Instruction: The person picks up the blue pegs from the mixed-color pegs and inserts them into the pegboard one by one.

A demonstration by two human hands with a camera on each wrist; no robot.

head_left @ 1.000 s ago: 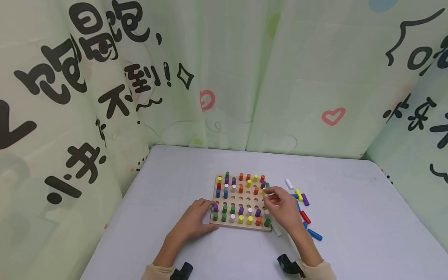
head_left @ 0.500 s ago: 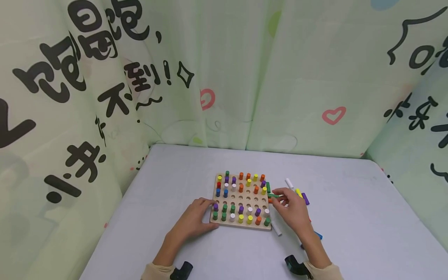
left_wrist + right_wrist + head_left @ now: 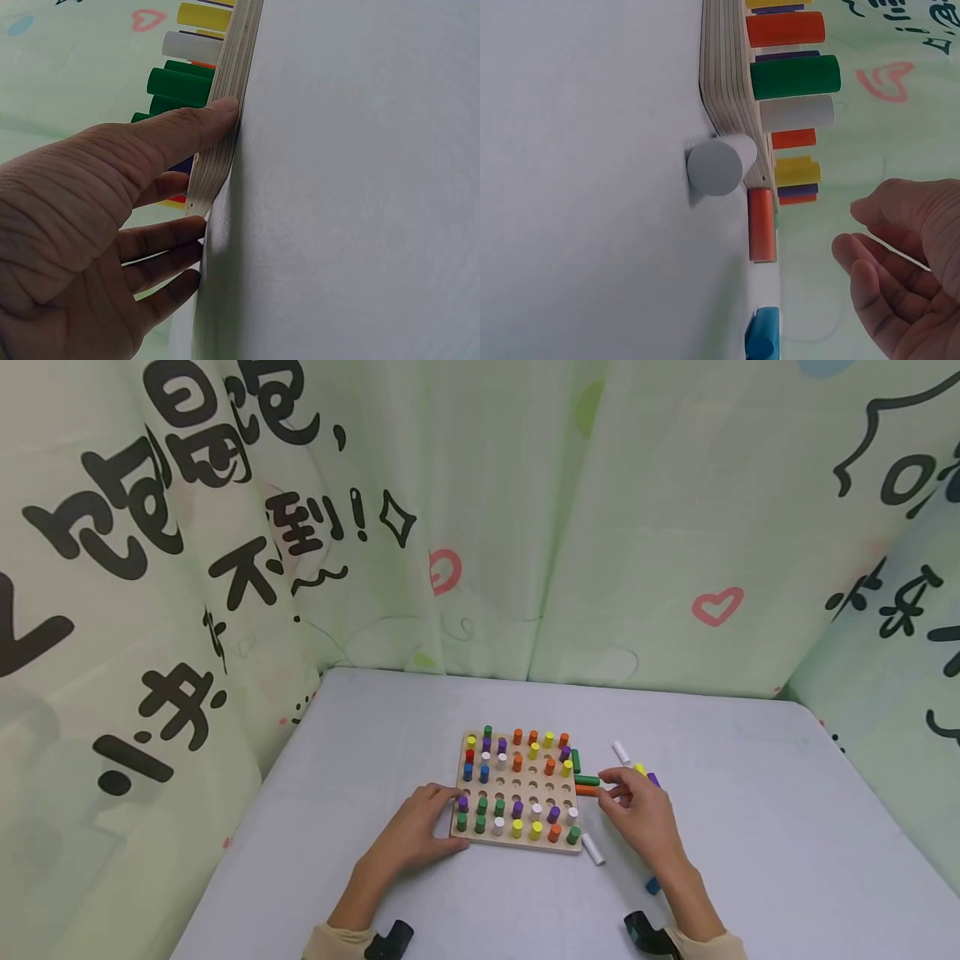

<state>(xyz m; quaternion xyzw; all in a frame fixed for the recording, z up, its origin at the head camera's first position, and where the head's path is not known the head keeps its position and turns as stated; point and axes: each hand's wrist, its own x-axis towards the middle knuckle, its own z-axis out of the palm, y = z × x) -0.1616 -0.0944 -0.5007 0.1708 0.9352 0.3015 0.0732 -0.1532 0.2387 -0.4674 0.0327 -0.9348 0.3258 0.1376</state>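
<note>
Left hand (image 3: 416,828) pinches pegboard (image 3: 540,847) at its near-left corner on table (image 3: 765,810), right hand (image 3: 643,810) empty, loosely parted beside green peg (image 3: 587,780); best brace board firmly, pinch single pegs without nudging orange peg (image 3: 587,791).

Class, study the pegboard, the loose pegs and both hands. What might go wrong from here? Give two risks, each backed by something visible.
1. The white peg lying by the near right corner of the pegboard is round, so it might roll if the right hand bumps it.
2. Only the left hand holds the pegboard, at one corner; if that grip loosens, the pegboard could shift.
</note>
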